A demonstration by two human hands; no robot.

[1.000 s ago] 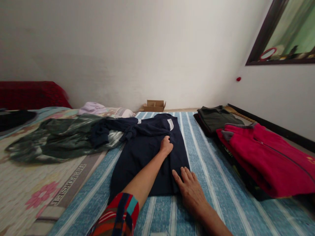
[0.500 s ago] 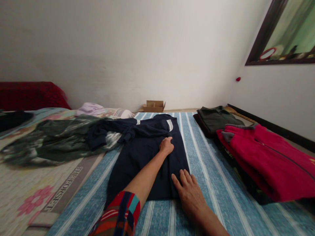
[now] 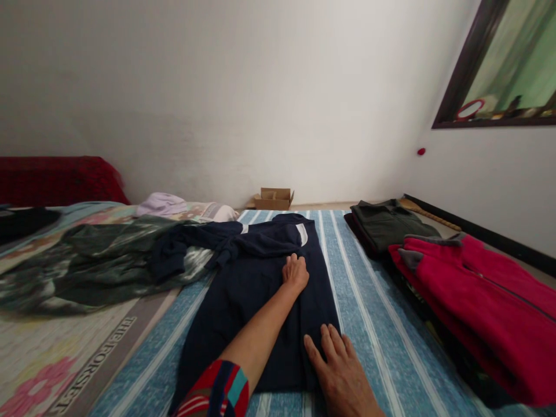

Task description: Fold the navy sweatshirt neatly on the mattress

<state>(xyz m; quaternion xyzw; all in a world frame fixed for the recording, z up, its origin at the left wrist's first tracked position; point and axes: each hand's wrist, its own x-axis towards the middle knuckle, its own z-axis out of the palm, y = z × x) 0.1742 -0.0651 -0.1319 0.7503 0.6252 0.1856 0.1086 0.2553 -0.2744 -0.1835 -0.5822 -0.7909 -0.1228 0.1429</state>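
Observation:
A navy long-sleeved top (image 3: 256, 272) lies on the bed with its right side folded inward. Both sleeves stretch to the left, and white patches show at the shoulders. My left hand (image 3: 296, 273) has its fingers curled closed on the cloth near the folded edge, just below the right-hand patch. Closer to me, my right hand (image 3: 341, 368) rests flat, fingers spread, over the lower right edge of the top. The ends of the navy sleeves overlap a dark green patterned garment (image 3: 108, 260) on the left.
On the right sit a folded pink fleece (image 3: 482, 295) and, behind it, a folded dark green garment (image 3: 386, 223). A small cardboard box (image 3: 273, 200) stands by the wall. Blue striped sheet (image 3: 365, 289) runs under the top; a lilac cloth (image 3: 161, 204) lies back left.
The whole view has shifted, so the bed sits lower in the picture. My left fingers look more tightly curled. Both hands stay at about the same spots on the top.

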